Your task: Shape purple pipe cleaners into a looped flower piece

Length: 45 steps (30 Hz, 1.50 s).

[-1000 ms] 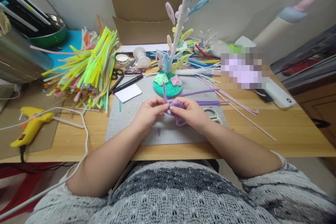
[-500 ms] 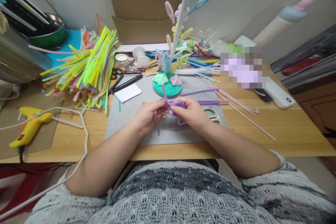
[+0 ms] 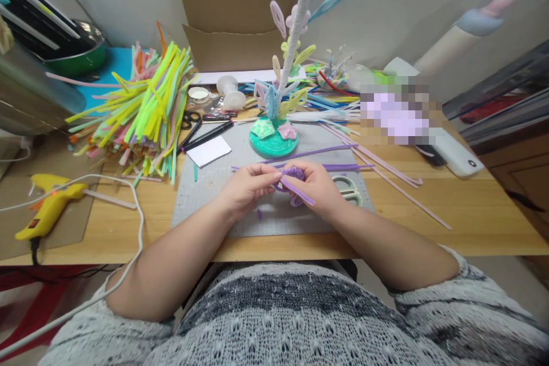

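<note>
Strip swung over, hands apparently pinching purple coil.

From the wearer's head, the single view looks forward and steeply down over the desk, near the knitted top at bottom, left hand and right hand mid-frame, wall across the top.

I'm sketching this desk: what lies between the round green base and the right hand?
In the head view, purple strips lie there, on the gray mat.
</note>
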Available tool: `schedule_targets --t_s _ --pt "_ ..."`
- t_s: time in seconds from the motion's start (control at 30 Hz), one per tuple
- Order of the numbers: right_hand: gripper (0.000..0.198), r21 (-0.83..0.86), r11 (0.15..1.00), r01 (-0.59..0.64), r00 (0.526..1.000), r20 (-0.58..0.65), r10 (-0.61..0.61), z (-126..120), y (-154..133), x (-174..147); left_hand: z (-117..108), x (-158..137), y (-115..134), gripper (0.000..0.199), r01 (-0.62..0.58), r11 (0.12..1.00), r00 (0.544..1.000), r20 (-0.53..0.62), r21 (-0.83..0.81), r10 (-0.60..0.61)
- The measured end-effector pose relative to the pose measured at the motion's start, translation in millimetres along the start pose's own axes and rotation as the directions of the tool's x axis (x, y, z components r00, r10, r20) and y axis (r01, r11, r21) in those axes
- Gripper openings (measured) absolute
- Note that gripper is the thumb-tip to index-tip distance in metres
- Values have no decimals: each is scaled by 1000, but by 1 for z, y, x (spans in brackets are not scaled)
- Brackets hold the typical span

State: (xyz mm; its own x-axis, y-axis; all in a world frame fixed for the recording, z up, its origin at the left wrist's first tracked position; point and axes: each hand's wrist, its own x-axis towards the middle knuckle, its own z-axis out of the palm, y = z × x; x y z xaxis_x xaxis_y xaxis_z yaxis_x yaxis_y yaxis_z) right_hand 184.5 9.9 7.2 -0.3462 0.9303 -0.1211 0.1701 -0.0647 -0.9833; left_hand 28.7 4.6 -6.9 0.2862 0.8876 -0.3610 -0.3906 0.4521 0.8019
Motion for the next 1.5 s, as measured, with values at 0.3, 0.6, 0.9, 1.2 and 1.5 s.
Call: schedule_targets --t_s 0.3,0.6,0.9,1.2,1.5 --pt "27 -117 990 74 997 31 -71 -1 2 -2 2 -3 3 23 -73 996 997 -3 53 74" --pt "17 -314 929 194 981 48 -189 -3 1 -2 0 -2 4 19 52 997 997 63 -62 -48" --pt "17 -207 970 125 992 38 -120 -2 3 -3 0 -1 3 22 11 996 999 -33 89 -8" --pt "18 -273 949 158 987 14 -160 -2 3 -2 -3 0 1 23 -99 955 989 -77 280 125" --pt "20 -119 990 74 997 46 -69 -3 3 0 -1 -3 5 24 -144 911 975 -104 387 199"
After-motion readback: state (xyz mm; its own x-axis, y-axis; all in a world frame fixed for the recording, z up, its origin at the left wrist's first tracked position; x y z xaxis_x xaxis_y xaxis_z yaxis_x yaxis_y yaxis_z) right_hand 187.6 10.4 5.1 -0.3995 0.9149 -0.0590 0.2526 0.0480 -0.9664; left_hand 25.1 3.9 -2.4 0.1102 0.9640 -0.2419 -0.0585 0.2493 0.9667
